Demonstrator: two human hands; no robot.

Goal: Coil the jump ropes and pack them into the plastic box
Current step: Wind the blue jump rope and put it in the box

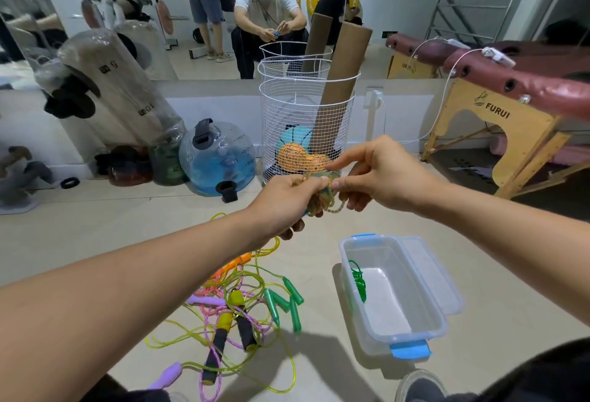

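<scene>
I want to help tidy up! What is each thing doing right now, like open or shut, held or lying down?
Plastic box: open, one green rope inside.
Coiled rope: bunched, held in the left hand.
Right hand: fingers pinching the coil.
Rope pile: tangled, loose on the floor.
Wire basket: upright, balls inside.

Pale tiled floor [319, 379], bearing a tangled heap of coloured jump ropes [236, 315] beside a clear plastic box [376, 342], white wire basket [306, 127] behind.

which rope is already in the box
The green rope, coiled against the box's left wall. The others lie tangled on the floor, except one bundled in both hands.
</scene>
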